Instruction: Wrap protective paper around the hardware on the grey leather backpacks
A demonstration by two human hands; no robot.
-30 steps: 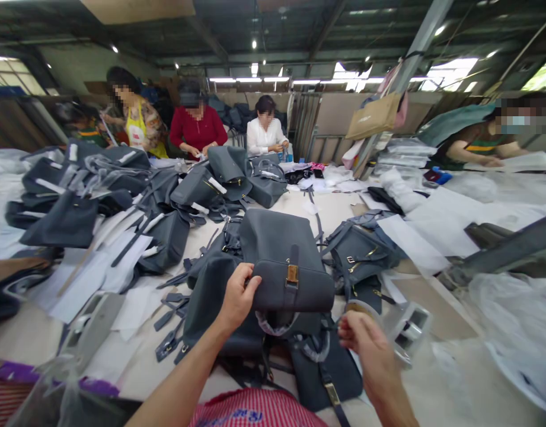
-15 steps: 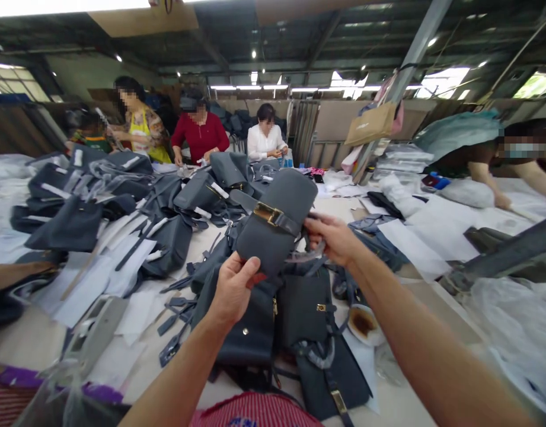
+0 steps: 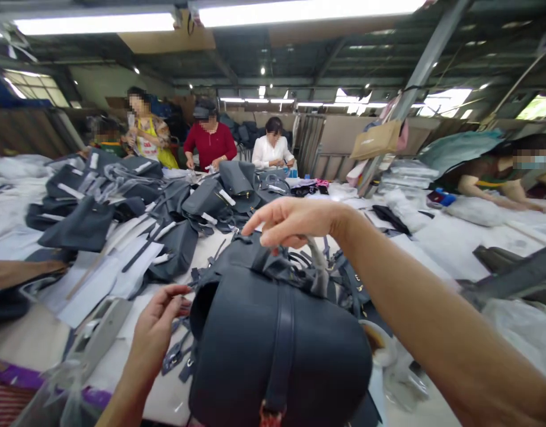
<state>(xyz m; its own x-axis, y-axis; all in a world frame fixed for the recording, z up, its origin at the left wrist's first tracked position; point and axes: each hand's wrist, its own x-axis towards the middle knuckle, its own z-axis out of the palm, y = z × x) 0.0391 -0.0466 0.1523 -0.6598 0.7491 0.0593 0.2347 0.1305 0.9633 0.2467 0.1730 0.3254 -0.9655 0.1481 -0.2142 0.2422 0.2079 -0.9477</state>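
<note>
A dark blue backpack with a rounded flap and a centre strap stands close in front of me. At its lower edge, the strap's metal fitting is partly cut off. My right hand is bent over the top of the bag, closed at the grey-wrapped carry handle, with the index finger stretched left. Beside the bag's open left side is my left hand, thumb and fingers drawn together near the edge. What lies between those fingertips is too small to name.
Dark blue bags are heaped at the left, with white paper sheets and a grey tool-like object nearer. A dish of brown liquid stands right of the backpack. Several people work across the table; another's forearm reaches in at left.
The buckled flap piece that both hands held up is no longer raised. The backpack now stands nearer with its flap facing me. My left hand moved left and down; my right rose over the top.
</note>
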